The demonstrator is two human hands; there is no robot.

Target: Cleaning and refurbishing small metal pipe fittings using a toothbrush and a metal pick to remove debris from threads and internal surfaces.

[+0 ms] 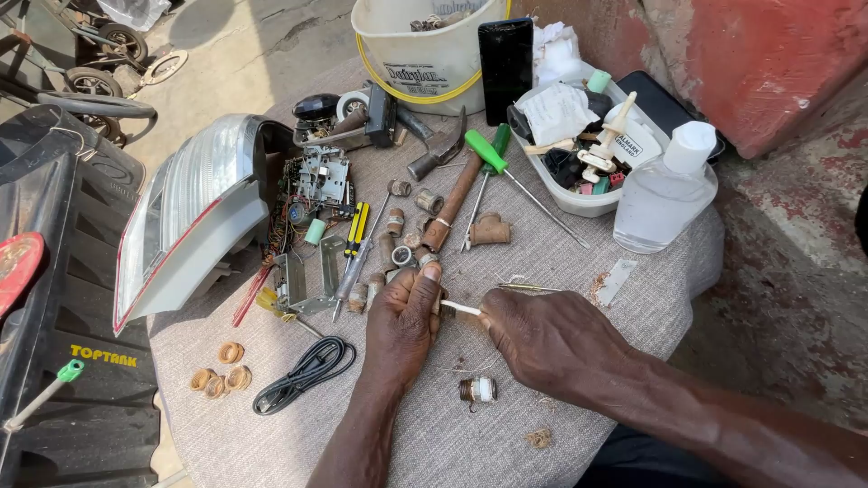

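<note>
White rod (461, 308): a thin, short piece held level between both hands, just above the grey cloth-covered table (633, 307). The left hand (404, 321) is curled closed around one end, fingers folded tight, with a small metal part pressed under the fingertips. The right hand (551, 339) pinches the other end between thumb and forefinger; its remaining fingers are bent loosely inward.

Nearest the viewer, a small wound coil (477, 389) lies on the cloth between the two forearms. To the left, a coiled black cable (307, 369) and three copper-coloured wire rings (220, 370) lie apart from the hands.

Just beyond the hands: a yellow-and-black screwdriver (354, 248), a brown pipe tee (489, 229), and a green-handled screwdriver (515, 176).

Farther out: an exposed circuit assembly (316, 185), a vehicle tail lamp (194, 212), a clear plastic bottle (665, 194), a white tray of small parts (579, 203), a black phone (505, 56) and a white bucket (420, 54).
</note>
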